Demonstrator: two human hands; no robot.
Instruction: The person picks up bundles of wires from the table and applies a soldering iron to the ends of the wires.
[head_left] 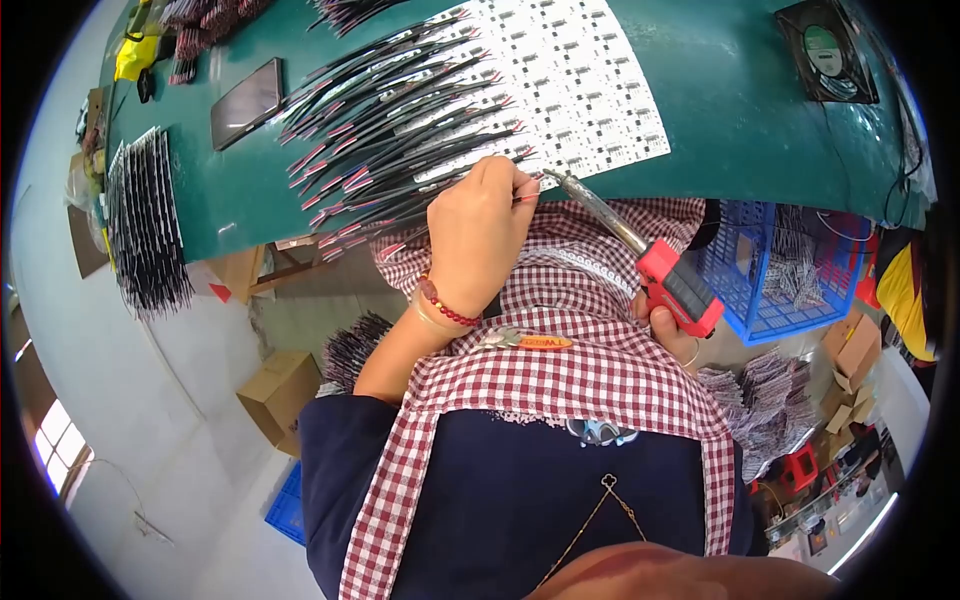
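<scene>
My left hand [472,235] is closed in a pinch at the table's near edge, with a thin wire [529,196] between thumb and forefinger. In my right hand [664,328] is a red and black soldering iron [682,290]. Its metal tip points left and meets the wire's end, or comes very close to it, at the lower edge of the white circuit board panel [610,110]. Rows of small dark parts cover this panel. Many black-sleeved wires [390,125] with red and white ends lie across its left side, several under my left hand.
On the green table [730,110] lie a phone [247,104], a wire-covered strip stack [146,220] overhanging the left edge, and a black fan [826,50] at the far right. Below are a blue crate [735,265], a cardboard box [283,395] and wire bundles [775,405].
</scene>
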